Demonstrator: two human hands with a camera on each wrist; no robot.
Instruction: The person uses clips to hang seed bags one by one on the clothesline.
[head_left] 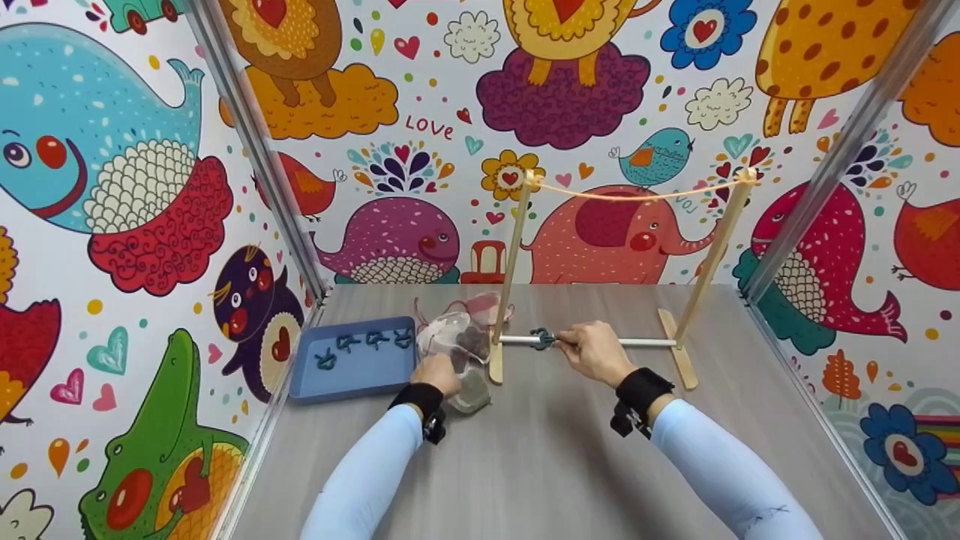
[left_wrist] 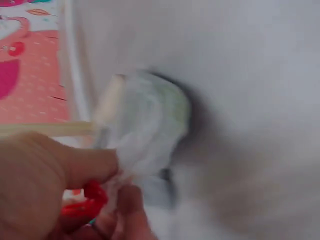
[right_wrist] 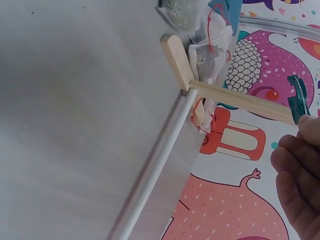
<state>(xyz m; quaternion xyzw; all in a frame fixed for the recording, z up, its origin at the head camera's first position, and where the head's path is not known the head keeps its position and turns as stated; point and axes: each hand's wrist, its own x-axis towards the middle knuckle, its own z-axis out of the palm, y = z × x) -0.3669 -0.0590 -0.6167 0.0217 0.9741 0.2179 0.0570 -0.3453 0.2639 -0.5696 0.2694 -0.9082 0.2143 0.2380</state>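
My left hand [head_left: 439,375] is at a pile of sheer white drawstring pouches [head_left: 450,336] beside the rack's left foot. In the left wrist view, thumb and fingers pinch the gathered top of one pouch [left_wrist: 150,117], with a red cord [left_wrist: 85,205] by the fingers; the picture is blurred. My right hand [head_left: 596,351] pinches a dark green clip [head_left: 541,338] by its end, above the table. That clip [right_wrist: 298,97] points away from the fingertips in the right wrist view. Several similar green clips [head_left: 377,340] lie in the blue tray [head_left: 352,379] at left.
A wooden rack has two upright posts [head_left: 514,259], a slack string [head_left: 622,198] between their tops and a white rod [head_left: 649,343] low down. Patterned panels [head_left: 390,60] wall the grey table [head_left: 525,465] at the back and sides.
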